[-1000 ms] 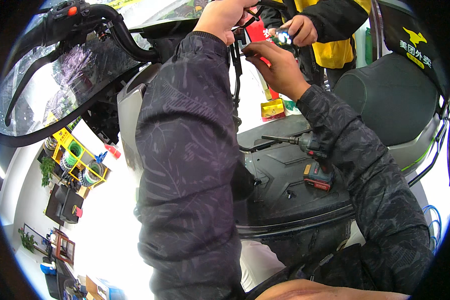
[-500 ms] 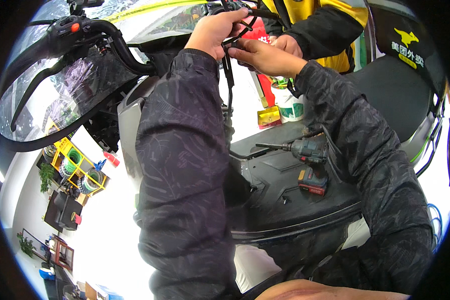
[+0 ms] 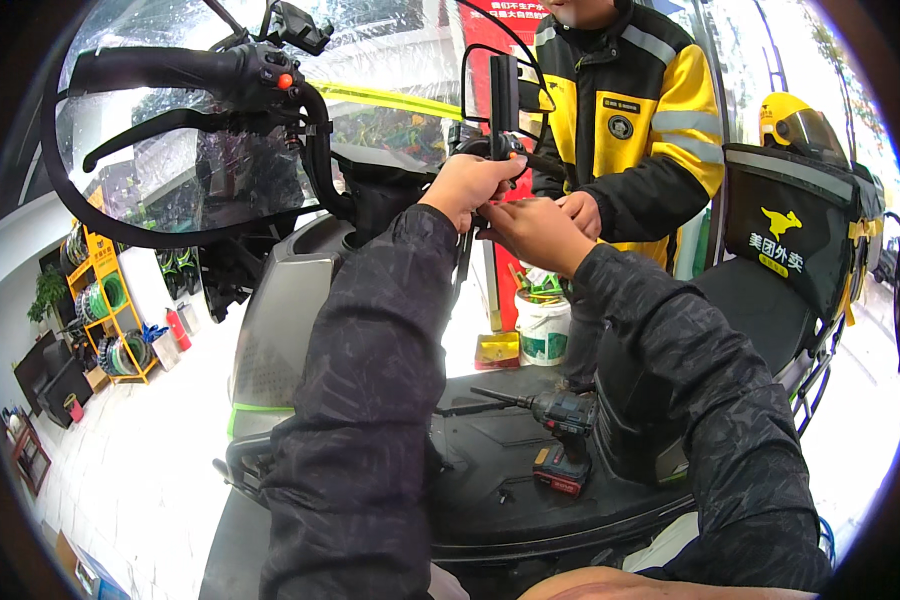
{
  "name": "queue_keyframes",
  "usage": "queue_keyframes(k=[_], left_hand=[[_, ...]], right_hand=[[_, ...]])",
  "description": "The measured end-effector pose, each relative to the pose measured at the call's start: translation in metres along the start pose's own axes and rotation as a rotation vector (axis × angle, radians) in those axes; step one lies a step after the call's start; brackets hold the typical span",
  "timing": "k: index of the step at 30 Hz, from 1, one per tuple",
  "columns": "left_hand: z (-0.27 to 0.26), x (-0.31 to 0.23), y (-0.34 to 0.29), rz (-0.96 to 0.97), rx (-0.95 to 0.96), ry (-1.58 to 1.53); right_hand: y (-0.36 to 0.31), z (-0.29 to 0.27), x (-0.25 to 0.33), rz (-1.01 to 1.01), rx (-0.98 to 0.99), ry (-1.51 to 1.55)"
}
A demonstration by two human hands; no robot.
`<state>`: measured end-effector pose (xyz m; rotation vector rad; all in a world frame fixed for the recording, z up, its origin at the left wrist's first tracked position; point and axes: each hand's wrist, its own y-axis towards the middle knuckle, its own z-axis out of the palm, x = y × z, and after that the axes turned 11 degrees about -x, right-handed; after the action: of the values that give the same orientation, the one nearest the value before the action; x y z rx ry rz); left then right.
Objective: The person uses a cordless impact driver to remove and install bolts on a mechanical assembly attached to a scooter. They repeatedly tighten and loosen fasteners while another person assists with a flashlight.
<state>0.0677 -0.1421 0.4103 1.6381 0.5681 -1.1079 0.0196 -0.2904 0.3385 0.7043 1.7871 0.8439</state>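
My left hand (image 3: 469,188) is closed just below the scooter's far handlebar grip (image 3: 545,165), its thumb stretched toward the switch housing. What its curled fingers hold is hidden. Close beside it, my right hand (image 3: 538,232) pinches with thumb and fingers at a thin black cable (image 3: 463,262) that hangs down from the bar; the fingertips are partly covered. A co-worker's hand (image 3: 580,212) is right behind my right hand. A cordless drill (image 3: 562,412) with a long bit and a red-and-black battery stands on the black footboard (image 3: 490,510) under my arms.
A clear windshield (image 3: 200,180) and the near handlebar (image 3: 160,72) are at the left. The co-worker in a yellow-and-black jacket (image 3: 620,130) stands across the scooter. Beyond the footboard are a white bucket (image 3: 543,328) and a yellow box (image 3: 497,351). The seat with a black delivery box (image 3: 795,225) is right.
My view has tipped up and levelled, so the co-worker's jacket, a mirror and a yellow helmet now show. Both hands stay together at the far handlebar. The drill still stands on the footboard.
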Motion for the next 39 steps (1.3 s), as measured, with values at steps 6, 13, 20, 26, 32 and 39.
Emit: queue_keyframes(k=[6, 13, 20, 26, 32, 39], left_hand=[[0.000, -0.003, -0.003, 0.001, -0.010, 0.014], [0.000, -0.002, -0.005, 0.013, -0.031, 0.065], [-0.004, 0.001, 0.002, 0.007, 0.021, 0.096], [-0.002, 0.000, 0.001, -0.017, 0.008, 0.050], [-0.003, 0.000, 0.001, -0.018, -0.008, 0.006], [-0.001, -0.002, -0.002, 0.009, -0.042, 0.055]], right_hand=[[-0.007, 0.013, 0.001, -0.097, -0.131, -0.062], [-0.012, 0.000, 0.025, 0.878, -0.013, 0.693], [0.003, 0.008, 0.009, 1.457, 0.418, 1.649], [0.002, 0.017, 0.010, 1.356, 0.289, 1.688], [-0.010, 0.025, 0.014, 0.669, -0.085, 0.576], [-0.011, 0.031, -0.002, 0.750, -0.188, 0.836]])
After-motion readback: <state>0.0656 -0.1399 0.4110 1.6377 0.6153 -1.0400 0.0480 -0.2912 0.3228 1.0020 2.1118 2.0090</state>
